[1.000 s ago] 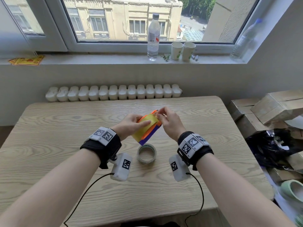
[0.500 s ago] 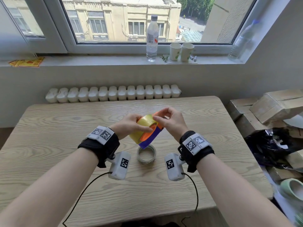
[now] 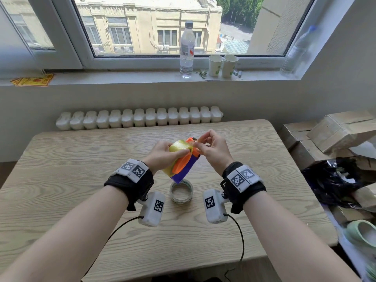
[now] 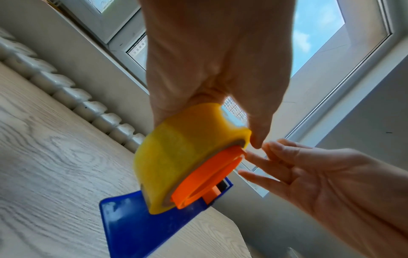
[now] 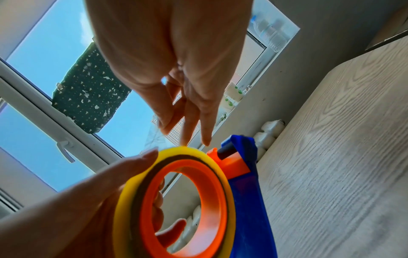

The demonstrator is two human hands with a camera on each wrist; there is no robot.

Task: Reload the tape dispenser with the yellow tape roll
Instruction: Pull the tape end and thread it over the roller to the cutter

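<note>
While left hand [image 3: 162, 157] grips yellow tape roll [image 3: 179, 147] seated on tape dispenser [image 3: 186, 167], right hand [image 3: 211, 149] fingertips pinch at roll's top edge; what they hold unclear.

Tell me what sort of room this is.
Probably a spare room or small office in an upper-floor flat, used as a workspace: a wooden table under a window facing a building, a radiator below the sill, and cardboard boxes piled beside the table.

Beneath my fingers [image 3: 184, 152], a clear tape ring [image 3: 181, 191] lies flat on the wooden surface [image 3: 61, 180]. Beyond them I see a bottle [image 3: 186, 49] and two paper cups [image 3: 222, 65] on the windowsill [image 3: 122, 78]; cardboard boxes [image 3: 333, 133] stand to their right.
</note>
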